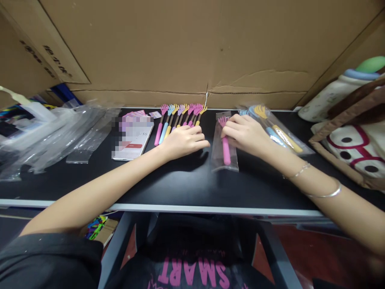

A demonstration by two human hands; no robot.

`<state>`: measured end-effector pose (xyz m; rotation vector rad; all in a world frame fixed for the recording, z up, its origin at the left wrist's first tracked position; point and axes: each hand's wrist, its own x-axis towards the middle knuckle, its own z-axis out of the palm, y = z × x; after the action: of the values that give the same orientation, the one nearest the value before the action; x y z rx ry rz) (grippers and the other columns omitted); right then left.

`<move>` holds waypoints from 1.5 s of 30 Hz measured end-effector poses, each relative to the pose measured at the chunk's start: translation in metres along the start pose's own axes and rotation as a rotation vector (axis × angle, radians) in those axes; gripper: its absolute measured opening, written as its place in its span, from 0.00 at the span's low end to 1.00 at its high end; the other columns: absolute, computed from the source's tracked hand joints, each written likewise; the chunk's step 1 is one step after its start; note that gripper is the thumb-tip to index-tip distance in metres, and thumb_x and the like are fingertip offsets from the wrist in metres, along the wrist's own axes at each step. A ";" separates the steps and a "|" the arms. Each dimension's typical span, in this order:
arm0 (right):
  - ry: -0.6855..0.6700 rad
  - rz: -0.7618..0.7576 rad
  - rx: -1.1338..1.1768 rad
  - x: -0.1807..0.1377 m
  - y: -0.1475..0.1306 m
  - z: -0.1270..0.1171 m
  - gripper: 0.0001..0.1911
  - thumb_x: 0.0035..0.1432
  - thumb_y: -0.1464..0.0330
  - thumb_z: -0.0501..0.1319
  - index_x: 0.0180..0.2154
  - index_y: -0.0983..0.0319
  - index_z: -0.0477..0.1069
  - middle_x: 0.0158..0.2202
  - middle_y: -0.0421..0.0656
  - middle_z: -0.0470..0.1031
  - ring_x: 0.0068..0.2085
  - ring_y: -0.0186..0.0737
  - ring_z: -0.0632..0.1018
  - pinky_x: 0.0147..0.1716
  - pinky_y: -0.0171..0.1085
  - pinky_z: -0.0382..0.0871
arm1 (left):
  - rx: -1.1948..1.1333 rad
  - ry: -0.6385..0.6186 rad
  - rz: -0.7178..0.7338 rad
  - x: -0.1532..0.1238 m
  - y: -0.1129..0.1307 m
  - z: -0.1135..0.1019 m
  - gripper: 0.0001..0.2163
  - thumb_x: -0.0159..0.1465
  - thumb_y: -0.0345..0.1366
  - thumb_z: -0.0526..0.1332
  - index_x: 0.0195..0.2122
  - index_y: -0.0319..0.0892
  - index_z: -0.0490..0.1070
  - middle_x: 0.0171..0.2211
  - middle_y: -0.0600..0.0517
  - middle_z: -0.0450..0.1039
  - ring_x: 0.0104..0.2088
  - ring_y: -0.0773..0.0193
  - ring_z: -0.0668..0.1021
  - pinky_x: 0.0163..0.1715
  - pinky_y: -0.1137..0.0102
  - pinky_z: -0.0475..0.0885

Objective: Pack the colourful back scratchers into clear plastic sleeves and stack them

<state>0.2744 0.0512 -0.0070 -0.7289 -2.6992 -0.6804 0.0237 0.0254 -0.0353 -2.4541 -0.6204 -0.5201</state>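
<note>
Pink scratcher (226, 152), bagged, was pinched by the right hand (248, 134). Left of that grip, the left hand (185, 140), hold unclear, overlapped handles (164, 132)

Row of scratchers (181, 108): coloured in pink, blue, yellow and purple. Bagged single scratcher (226, 152): coloured pink. Bagged group of scratchers (287, 138): coloured blue and yellow. Tabletop (180, 188): finished in black, edged in pale grey. Bottle (323, 98): patterned on white, topped in blue and green. Garment (192, 249): black, lettered in pink.
</note>
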 end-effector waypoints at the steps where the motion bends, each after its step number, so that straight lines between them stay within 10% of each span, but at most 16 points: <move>1: 0.007 0.011 -0.004 -0.003 -0.004 0.001 0.15 0.68 0.66 0.49 0.33 0.58 0.72 0.34 0.48 0.77 0.40 0.47 0.71 0.35 0.43 0.59 | 0.009 0.015 -0.009 0.000 0.001 0.000 0.11 0.72 0.34 0.53 0.41 0.48 0.76 0.33 0.54 0.79 0.38 0.65 0.75 0.31 0.70 0.61; 11: 0.097 -0.026 0.110 -0.016 -0.031 0.017 0.10 0.68 0.70 0.50 0.34 0.59 0.67 0.34 0.45 0.71 0.35 0.39 0.71 0.27 0.35 0.61 | 0.063 0.254 0.081 0.000 0.017 0.003 0.08 0.72 0.37 0.55 0.39 0.46 0.72 0.34 0.57 0.77 0.32 0.69 0.73 0.21 0.71 0.58; 29: -0.054 0.013 0.362 -0.020 -0.023 0.011 0.10 0.58 0.77 0.53 0.39 0.59 0.68 0.37 0.46 0.73 0.39 0.44 0.74 0.37 0.39 0.68 | 0.060 0.150 0.112 0.001 0.017 0.008 0.10 0.72 0.33 0.53 0.33 0.43 0.69 0.32 0.58 0.77 0.32 0.69 0.75 0.25 0.70 0.63; 37: -0.041 0.394 0.526 -0.022 -0.014 0.023 0.06 0.59 0.66 0.56 0.38 0.58 0.68 0.39 0.47 0.78 0.43 0.51 0.76 0.44 0.49 0.69 | 0.063 0.113 0.083 0.001 0.017 0.009 0.11 0.72 0.34 0.52 0.33 0.43 0.70 0.33 0.56 0.78 0.34 0.67 0.76 0.32 0.71 0.67; 45: -0.046 0.613 1.164 -0.017 -0.020 0.021 0.11 0.55 0.59 0.61 0.37 0.59 0.69 0.34 0.44 0.82 0.37 0.44 0.80 0.42 0.44 0.71 | 0.020 0.159 0.016 0.000 0.018 0.011 0.15 0.72 0.38 0.50 0.30 0.44 0.71 0.25 0.54 0.71 0.28 0.66 0.74 0.24 0.71 0.63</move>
<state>0.2753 0.0398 -0.0381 -1.0616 -2.1208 0.9628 0.0356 0.0180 -0.0514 -2.3691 -0.5376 -0.6915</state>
